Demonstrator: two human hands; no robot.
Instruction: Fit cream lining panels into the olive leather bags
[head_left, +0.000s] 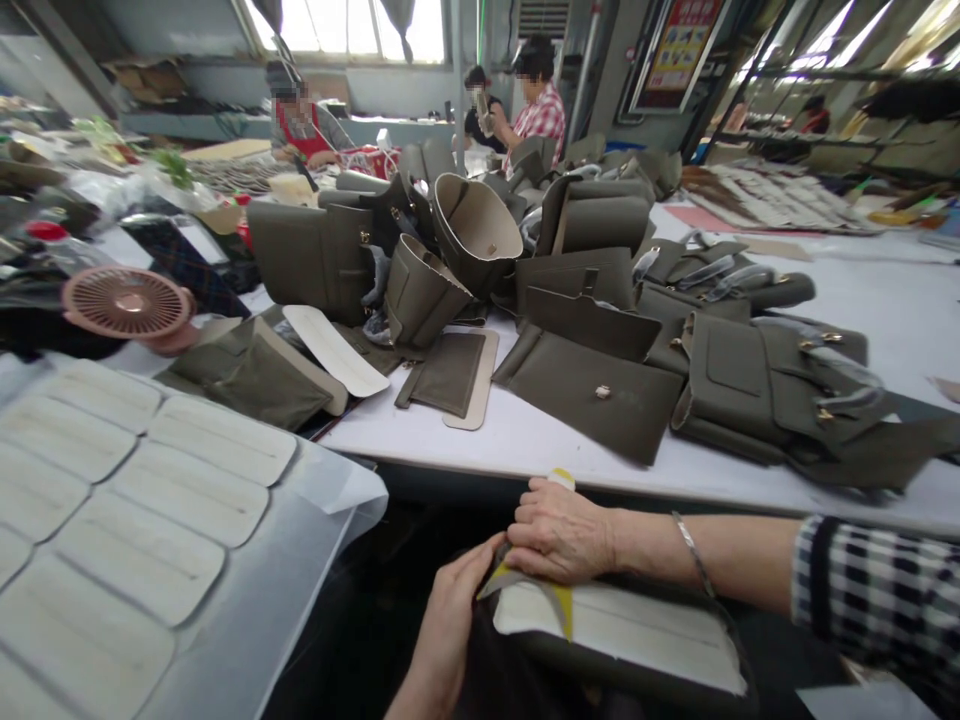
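Observation:
Low in the picture, below the table edge, my right hand [561, 532] presses down on a cream oval base panel [630, 625] that lies on an olive leather bag piece. A yellow-stained strip runs across the panel's left end. My left hand [450, 625] comes up from below and pinches the panel's left edge beside the right hand's fingers. A small yellow-tipped object [561, 478] pokes up behind the right hand. A thin bracelet sits on my right wrist, and a checked sleeve covers that forearm.
Olive leather bag bodies and flaps [592, 385] crowd the white table [525, 445]. Several cream oval panels [135, 480] lie on plastic sheet at the left. A pink fan [126, 302] stands at the left. Other people [536, 105] work at the far end.

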